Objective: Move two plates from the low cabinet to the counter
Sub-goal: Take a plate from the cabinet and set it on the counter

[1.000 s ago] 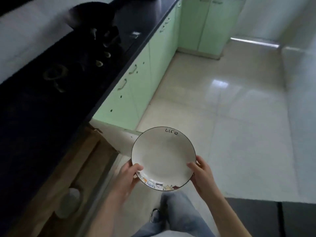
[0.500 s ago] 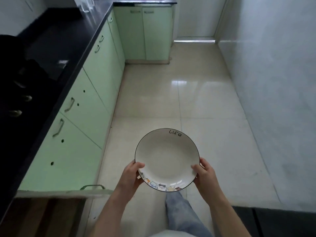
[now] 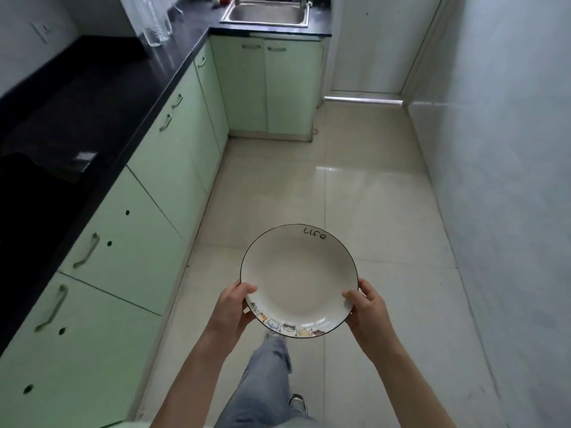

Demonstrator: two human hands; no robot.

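A white plate point(image 3: 298, 276) with a thin dark rim, the word "life" at its far edge and small coloured pictures at its near edge, is held level over the floor in front of me. My left hand point(image 3: 233, 307) grips its left rim and my right hand point(image 3: 367, 307) grips its right rim, thumbs on top. The black counter point(image 3: 92, 97) runs along my left, above pale green cabinet doors point(image 3: 167, 168). The plate is to the right of the counter, over the tiled floor. No second plate is in view.
A steel sink point(image 3: 267, 13) sits in the counter at the far end, with clear glasses point(image 3: 154, 23) on the corner left of it. A dark object point(image 3: 34, 193) lies on the counter near me. A white wall point(image 3: 494, 180) closes the right side. My leg in jeans point(image 3: 262, 375) is below the plate.
My view has swung right and up along the kitchen aisle: the open low cabinet has left the frame and the sink has come into view. Both hands keep the same hold on the plate.
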